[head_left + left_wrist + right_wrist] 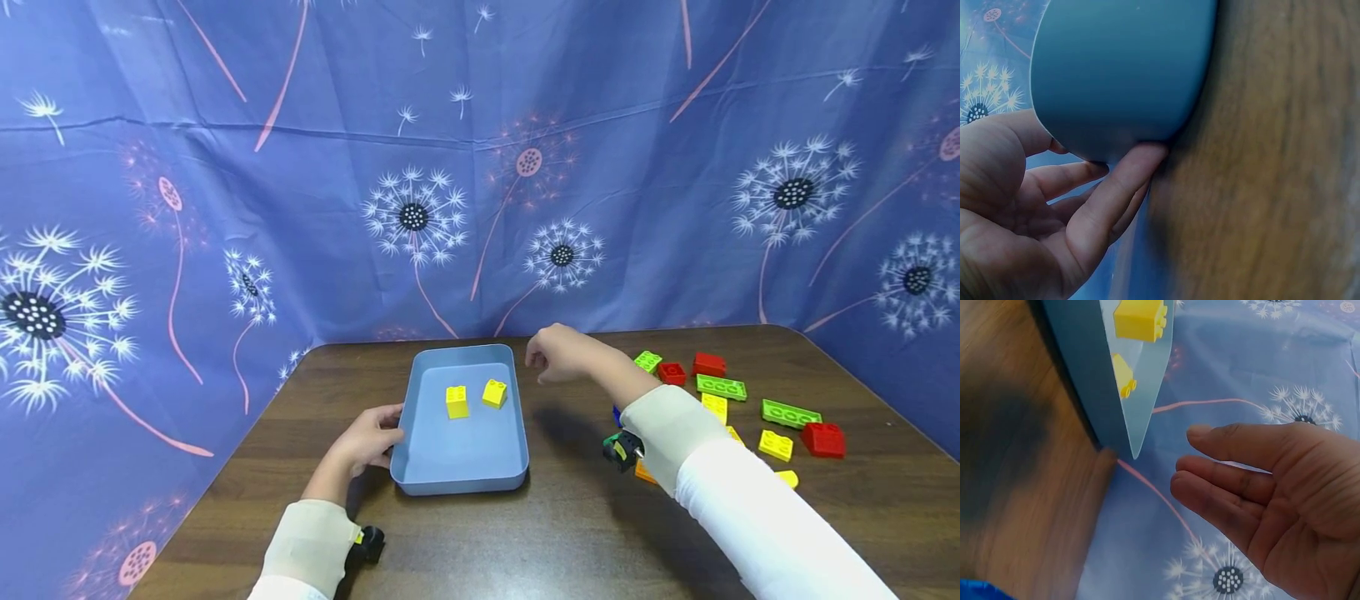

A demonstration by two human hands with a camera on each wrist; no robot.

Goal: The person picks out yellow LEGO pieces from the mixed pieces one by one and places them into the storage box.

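"Tray [459, 462] where?"

"Middle of the table [450, 550], long axis pointing away from the body, two yellow bricks [457, 402] on its floor, near each other but apart."

"Left hand [367, 437]?"

"Beside the tray's left long wall, touching from outside, digits spread rather than closed around."

"And right hand [566, 354]?"

"Raised just beyond the right wall, near the far corner, clear of the tray. Thumb and fingertips apart, nothing between."

"Loose bricks, then: which way from there?"

"Off to the right, across a stretch of bare wood. Closest: lime brick [647, 361], almost straight sideways. Farther out: green brick [722, 388], long side mostly left to right, and red brick [823, 440] at the outer edge. Some others partly hidden by the right sleeve [750, 500]."

"Nearer hand for those?"

"Right, clearly. Left on the opposite side, with the whole tray in between."
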